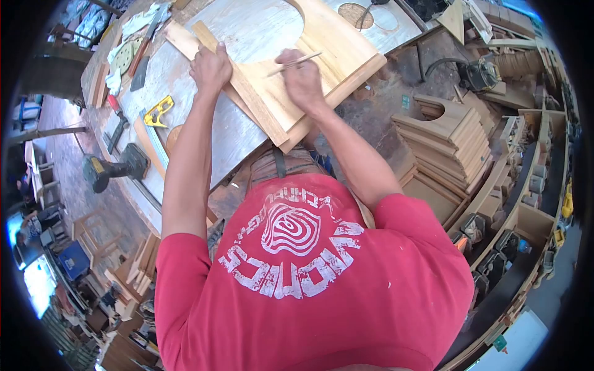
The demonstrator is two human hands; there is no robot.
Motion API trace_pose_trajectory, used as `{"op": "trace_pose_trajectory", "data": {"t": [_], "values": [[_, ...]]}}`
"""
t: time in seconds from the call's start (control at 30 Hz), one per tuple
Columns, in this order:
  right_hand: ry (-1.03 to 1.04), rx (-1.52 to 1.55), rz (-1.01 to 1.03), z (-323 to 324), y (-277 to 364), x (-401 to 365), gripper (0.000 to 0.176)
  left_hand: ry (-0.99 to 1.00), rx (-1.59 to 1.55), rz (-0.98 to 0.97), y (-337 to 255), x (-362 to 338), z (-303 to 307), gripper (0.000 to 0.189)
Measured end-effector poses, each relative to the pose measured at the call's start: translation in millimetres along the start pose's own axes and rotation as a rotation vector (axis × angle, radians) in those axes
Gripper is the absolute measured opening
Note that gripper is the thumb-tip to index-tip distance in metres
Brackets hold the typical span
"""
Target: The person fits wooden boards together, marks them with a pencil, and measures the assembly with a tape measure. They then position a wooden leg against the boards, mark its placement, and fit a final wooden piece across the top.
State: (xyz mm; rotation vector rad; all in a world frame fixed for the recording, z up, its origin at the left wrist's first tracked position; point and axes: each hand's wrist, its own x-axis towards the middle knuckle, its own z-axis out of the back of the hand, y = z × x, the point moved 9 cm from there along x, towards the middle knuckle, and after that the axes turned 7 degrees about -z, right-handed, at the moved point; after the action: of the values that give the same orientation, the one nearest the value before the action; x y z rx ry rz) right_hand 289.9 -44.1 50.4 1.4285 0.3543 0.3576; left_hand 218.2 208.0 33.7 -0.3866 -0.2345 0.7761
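A light wooden panel (328,43) with a large curved cut-out lies on the metal-topped workbench (229,145). Along its left edge runs a wooden strip (253,93). My left hand (211,69) is closed round this strip near its upper end, thumb on top. Over the panel, my right hand (301,80) pinches a thin pencil-like stick (312,55), tilted, its left end close to the wood. Whether that end touches the panel I cannot tell.
Left on the bench are a yellow square head (159,112), a cordless drill (114,167), a hammer-like tool (116,127) and a handsaw (142,71). Stacked cut wooden panels (442,145) stand at the right, near a corded power tool (479,75).
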Motion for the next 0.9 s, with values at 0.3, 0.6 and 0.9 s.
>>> {"op": "trace_pose_trajectory", "data": {"t": [0.3, 0.6, 0.9], "values": [[0.259, -0.108, 0.102, -60.8, -7.6, 9.8, 0.045, -0.014, 0.058, -0.060, 0.6, 2.5, -1.3, 0.067], [0.364, -0.266, 0.085, -75.7, -13.0, 25.3, 0.045, -0.035, 0.057, -0.083, 2.7, 3.7, -2.1, 0.066], [0.490, -0.257, 0.102, -20.5, -3.4, -26.9, 0.041, -0.039, 0.061, -0.066, -3.0, -0.7, 1.8, 0.066]]}}
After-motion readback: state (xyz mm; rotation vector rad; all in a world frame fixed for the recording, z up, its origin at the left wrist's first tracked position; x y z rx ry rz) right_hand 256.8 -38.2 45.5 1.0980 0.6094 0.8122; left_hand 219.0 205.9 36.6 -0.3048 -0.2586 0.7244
